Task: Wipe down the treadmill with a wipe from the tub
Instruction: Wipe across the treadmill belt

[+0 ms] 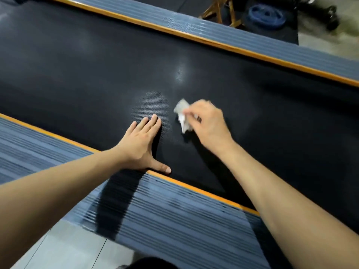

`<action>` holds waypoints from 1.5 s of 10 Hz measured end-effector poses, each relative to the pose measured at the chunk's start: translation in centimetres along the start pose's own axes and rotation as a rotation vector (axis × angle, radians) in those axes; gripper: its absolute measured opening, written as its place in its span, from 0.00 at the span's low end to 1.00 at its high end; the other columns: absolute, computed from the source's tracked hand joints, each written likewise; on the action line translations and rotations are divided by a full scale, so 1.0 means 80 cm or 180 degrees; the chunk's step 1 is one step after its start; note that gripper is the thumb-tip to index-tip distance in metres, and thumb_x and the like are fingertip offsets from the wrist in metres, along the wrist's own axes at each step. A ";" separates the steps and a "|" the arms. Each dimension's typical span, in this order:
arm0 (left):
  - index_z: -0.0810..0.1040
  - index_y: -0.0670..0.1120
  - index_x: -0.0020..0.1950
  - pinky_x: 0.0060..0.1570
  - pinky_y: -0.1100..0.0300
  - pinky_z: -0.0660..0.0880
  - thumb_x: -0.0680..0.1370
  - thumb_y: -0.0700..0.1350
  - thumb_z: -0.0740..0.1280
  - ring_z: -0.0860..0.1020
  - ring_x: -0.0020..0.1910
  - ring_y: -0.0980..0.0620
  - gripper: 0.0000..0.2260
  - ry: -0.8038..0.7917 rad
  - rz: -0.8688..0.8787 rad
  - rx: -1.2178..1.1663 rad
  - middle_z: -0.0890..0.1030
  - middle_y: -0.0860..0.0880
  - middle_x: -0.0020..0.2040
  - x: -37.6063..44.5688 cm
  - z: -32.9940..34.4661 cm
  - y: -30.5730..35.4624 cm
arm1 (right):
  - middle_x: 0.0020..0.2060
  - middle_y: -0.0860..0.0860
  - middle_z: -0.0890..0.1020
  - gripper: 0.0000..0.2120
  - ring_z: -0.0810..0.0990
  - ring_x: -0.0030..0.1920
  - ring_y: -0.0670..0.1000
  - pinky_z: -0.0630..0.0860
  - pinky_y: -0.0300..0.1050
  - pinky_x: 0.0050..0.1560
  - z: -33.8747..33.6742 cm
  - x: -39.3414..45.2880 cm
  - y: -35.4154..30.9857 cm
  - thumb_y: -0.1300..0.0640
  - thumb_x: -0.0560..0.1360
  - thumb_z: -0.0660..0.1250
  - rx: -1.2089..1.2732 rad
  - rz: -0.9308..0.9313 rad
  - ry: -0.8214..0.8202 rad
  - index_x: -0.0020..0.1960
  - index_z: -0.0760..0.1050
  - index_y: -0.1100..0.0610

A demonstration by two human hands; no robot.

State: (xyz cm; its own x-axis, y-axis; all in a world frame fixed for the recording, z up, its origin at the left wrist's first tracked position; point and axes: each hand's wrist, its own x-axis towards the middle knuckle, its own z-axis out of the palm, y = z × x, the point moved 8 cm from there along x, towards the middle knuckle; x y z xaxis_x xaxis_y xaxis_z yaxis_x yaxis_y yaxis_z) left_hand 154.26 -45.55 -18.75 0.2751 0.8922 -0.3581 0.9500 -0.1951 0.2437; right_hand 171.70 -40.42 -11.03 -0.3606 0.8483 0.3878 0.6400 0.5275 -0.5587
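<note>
head | right hand [207, 123] pinching crumpled wipe [182, 115] against black treadmill belt [77, 65], mid-belt | left hand [141, 140] flat, fingers straight, bracing on belt beside near orange-edged side rail [165, 220], holding nothing | advice: overlapping strokes, even pressure, refold wipe once soiled | tub: not in view

Head view, close above the treadmill belt [97, 74], angled downward.

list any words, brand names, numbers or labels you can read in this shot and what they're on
None can be read.
Treadmill belt: no print.
Ribbed side rails: no print.
Wipe in the right hand: no print.
Blue weight plate: any raised lettering is too blurred.
</note>
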 end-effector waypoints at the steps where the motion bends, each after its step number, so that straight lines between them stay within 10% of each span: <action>1: 0.43 0.51 0.84 0.80 0.51 0.40 0.53 0.85 0.53 0.40 0.82 0.50 0.67 0.0244 0.0081 -0.0057 0.40 0.52 0.83 -0.004 -0.010 -0.002 | 0.47 0.51 0.82 0.07 0.79 0.49 0.53 0.74 0.46 0.53 0.006 0.086 0.032 0.60 0.77 0.68 0.0198 0.0442 0.0712 0.51 0.84 0.55; 2: 0.53 0.55 0.83 0.79 0.46 0.49 0.60 0.83 0.53 0.50 0.82 0.45 0.57 0.0883 0.0003 -0.0089 0.49 0.49 0.84 0.016 -0.051 -0.024 | 0.49 0.50 0.81 0.08 0.75 0.51 0.52 0.72 0.43 0.54 0.046 0.132 0.067 0.60 0.79 0.65 -0.0113 0.0461 0.0431 0.53 0.83 0.55; 4: 0.37 0.59 0.82 0.76 0.31 0.41 0.64 0.83 0.50 0.40 0.82 0.39 0.54 0.0293 -0.0307 0.0232 0.38 0.49 0.83 0.054 -0.042 -0.039 | 0.51 0.47 0.80 0.08 0.73 0.51 0.49 0.68 0.35 0.53 0.069 0.128 0.099 0.57 0.80 0.64 -0.0419 0.0538 0.0237 0.54 0.82 0.53; 9: 0.35 0.61 0.81 0.77 0.34 0.47 0.69 0.75 0.67 0.41 0.82 0.41 0.54 -0.0240 -0.1077 0.0008 0.36 0.49 0.83 0.047 -0.057 -0.024 | 0.53 0.53 0.78 0.09 0.73 0.52 0.55 0.74 0.52 0.57 0.072 0.144 0.096 0.61 0.79 0.63 -0.0516 0.0599 0.0082 0.56 0.79 0.57; 11: 0.34 0.64 0.80 0.77 0.35 0.50 0.75 0.67 0.68 0.40 0.82 0.44 0.49 -0.0347 -0.1766 -0.0416 0.34 0.52 0.82 0.023 -0.046 -0.005 | 0.49 0.54 0.79 0.10 0.73 0.48 0.57 0.73 0.50 0.47 0.067 0.163 0.098 0.64 0.77 0.63 -0.0578 -0.0043 -0.1053 0.53 0.81 0.58; 13: 0.31 0.68 0.77 0.79 0.37 0.47 0.75 0.67 0.67 0.37 0.82 0.46 0.48 -0.0547 -0.1871 -0.0677 0.30 0.55 0.81 0.022 -0.047 -0.007 | 0.47 0.49 0.80 0.15 0.75 0.49 0.49 0.65 0.38 0.48 0.018 0.277 0.154 0.66 0.73 0.63 -0.0175 0.0324 -0.0674 0.55 0.81 0.54; 15: 0.31 0.68 0.78 0.79 0.38 0.46 0.75 0.67 0.67 0.37 0.82 0.46 0.48 -0.0478 -0.1824 -0.0714 0.31 0.55 0.81 0.020 -0.050 -0.008 | 0.44 0.60 0.80 0.10 0.78 0.47 0.61 0.68 0.45 0.41 0.059 0.294 0.191 0.67 0.79 0.58 -0.0866 0.0359 -0.1230 0.48 0.78 0.64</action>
State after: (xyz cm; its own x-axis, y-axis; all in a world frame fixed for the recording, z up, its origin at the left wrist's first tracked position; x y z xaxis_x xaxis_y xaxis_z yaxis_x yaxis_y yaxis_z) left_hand 153.54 -42.36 -15.89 -0.2350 0.7596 -0.6064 0.9031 0.4013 0.1528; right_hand 169.78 -12.19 -13.88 -0.4713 0.8820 0.0064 0.8252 0.4435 -0.3497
